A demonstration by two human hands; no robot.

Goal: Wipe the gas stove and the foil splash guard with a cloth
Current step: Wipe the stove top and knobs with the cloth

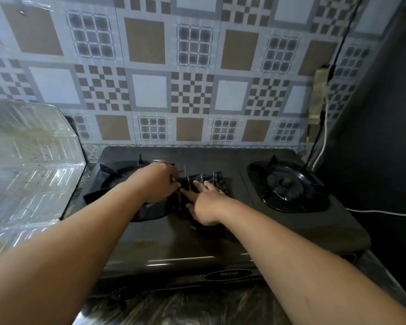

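A dark two-burner gas stove [220, 240] stands on the counter. A dark striped cloth [209, 180] lies on its top between the two burners. My left hand [157, 181] grips the cloth's left edge with curled fingers, over the left burner [124, 172]. My right hand [206, 202] presses flat on the cloth with straight fingers. The foil splash guard [31, 165] stands folded at the stove's left side, shiny and speckled with stains.
The right burner [286, 184] sits uncovered with its black grate. A patterned tile wall [185, 78] rises behind the stove. A dark surface [380, 137] bounds the right side, with a white cable [370, 212] and a wall socket [319, 95] nearby.
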